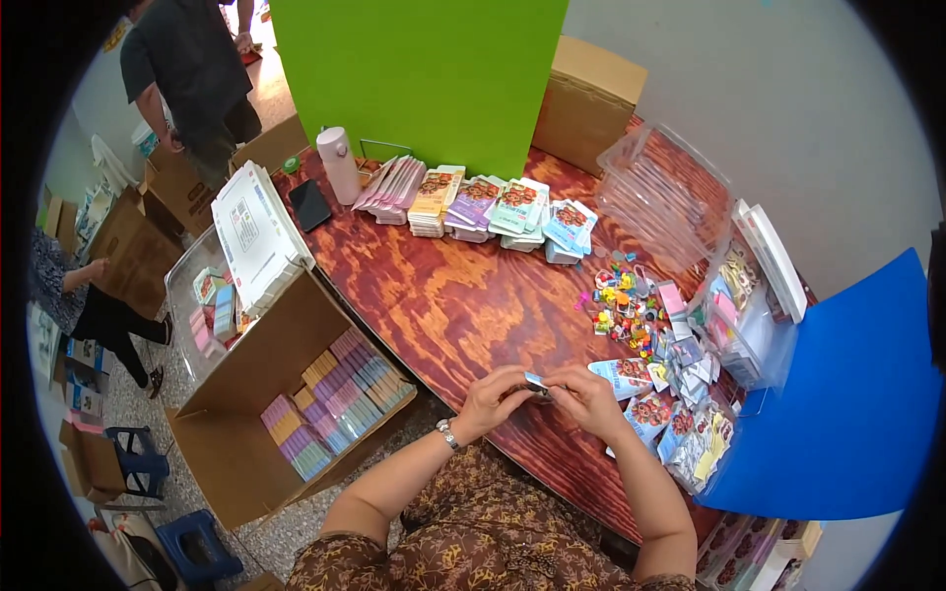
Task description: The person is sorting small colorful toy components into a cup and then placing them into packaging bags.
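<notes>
Over the near edge of the wood-grain table (443,295), my left hand (491,402) and my right hand (588,401) meet. Their fingers pinch a small light-blue and white carton (533,378) between them. It is mostly covered by the fingers, so its full shape does not show. Just right of my right hand lie blue-and-white printed packets (623,376). Beyond it spreads a pile of tiny colourful trinkets (623,305). A clear bag of small silvery and yellow pieces (705,448) rests near my right forearm.
Flat printed cartons (434,202) stand in colour-sorted stacks along the back, beside a pink bottle (338,165) and a black phone (309,205). A cardboard box (236,443) at left holds rows of pastel boxes. Clear bins (665,192) and a blue panel (828,404) stand right. Two people are at far left.
</notes>
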Demonstrator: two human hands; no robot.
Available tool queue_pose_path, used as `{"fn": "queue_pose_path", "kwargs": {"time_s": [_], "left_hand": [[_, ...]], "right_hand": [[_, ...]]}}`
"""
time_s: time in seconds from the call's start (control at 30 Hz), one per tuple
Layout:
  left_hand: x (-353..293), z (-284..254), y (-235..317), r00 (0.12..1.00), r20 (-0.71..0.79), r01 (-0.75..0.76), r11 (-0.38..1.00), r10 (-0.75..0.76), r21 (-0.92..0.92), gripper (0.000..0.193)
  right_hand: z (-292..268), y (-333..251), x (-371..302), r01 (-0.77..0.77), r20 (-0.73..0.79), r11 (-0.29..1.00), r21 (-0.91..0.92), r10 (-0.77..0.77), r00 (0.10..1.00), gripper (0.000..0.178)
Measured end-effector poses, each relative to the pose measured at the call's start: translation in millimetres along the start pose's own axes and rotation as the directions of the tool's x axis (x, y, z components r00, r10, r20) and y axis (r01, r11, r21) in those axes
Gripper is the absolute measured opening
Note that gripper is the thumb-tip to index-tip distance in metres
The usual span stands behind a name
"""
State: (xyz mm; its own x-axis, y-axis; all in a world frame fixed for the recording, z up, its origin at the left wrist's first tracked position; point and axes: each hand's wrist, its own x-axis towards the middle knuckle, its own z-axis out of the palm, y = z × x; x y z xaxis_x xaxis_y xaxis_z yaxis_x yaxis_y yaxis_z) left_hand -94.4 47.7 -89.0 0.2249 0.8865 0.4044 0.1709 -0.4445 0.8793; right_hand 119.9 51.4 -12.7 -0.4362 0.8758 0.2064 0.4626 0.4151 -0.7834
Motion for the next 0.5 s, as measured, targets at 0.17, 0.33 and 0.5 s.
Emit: {"fn": "queue_pose_path", "kwargs": {"time_s": [0.17, 0.33, 0.5], "left_hand": [[-2, 1, -1, 0.996, -0.059, -0.062, 0.998, 0.061, -0.006, 0.029], [-8, 1, -10, 0.996, 0.01, 0.093, 0.995, -0.092, -0.039, 0.035], [-9, 2, -9, 0.994, 0.021, 0.106, 0.991, -0.104, -0.085, 0.038]], "right_hand": [[-1, -7, 3, -0.084, -0.001, 0.996, 0.007, 0.084, 0.996, 0.019], [12, -4, 2, 0.046, -0.078, 0.99, -0.137, -0.057, 0.995, 0.023], [21, -3, -3, 0.088, -0.077, 0.956, -0.281, -0.114, 0.99, 0.029]]}}
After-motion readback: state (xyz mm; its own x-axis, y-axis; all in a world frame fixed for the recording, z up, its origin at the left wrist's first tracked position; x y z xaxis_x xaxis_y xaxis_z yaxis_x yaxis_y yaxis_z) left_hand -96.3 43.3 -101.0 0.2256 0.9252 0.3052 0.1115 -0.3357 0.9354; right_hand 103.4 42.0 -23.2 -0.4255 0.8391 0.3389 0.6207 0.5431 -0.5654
